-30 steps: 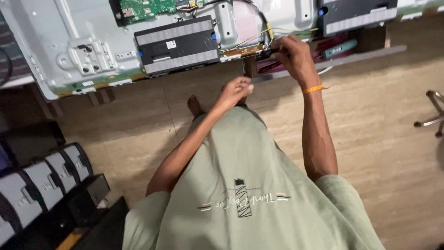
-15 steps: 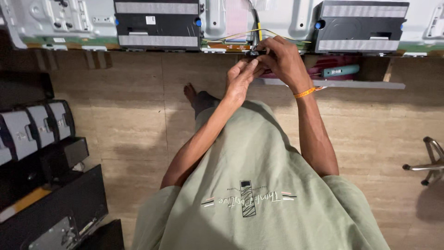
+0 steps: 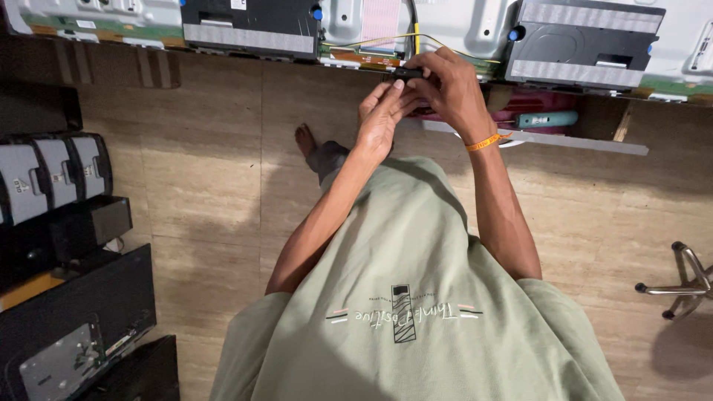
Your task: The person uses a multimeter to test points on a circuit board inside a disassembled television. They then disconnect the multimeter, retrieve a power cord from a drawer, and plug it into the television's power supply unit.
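An opened flat-screen panel [image 3: 445,22] lies on a bench ahead, its metal back bare, with black covers [image 3: 252,26] and yellow wires [image 3: 416,33]. Both my hands meet at its near edge. My right hand [image 3: 453,93], with an orange wristband, is closed around a small black part [image 3: 407,73]. My left hand [image 3: 382,115] pinches the same black part with its fingertips. What the part is cannot be made out.
A teal power screwdriver [image 3: 546,119] lies on a shelf under the bench, beside a grey strip [image 3: 564,139]. Black speaker boxes [image 3: 52,174] and dark panels [image 3: 74,327] stand at the left. A chair base [image 3: 679,278] sits at the right on the tiled floor.
My left hand has risen from below the bench edge and joined the right hand on the small black part. My view has shifted right along the panel.
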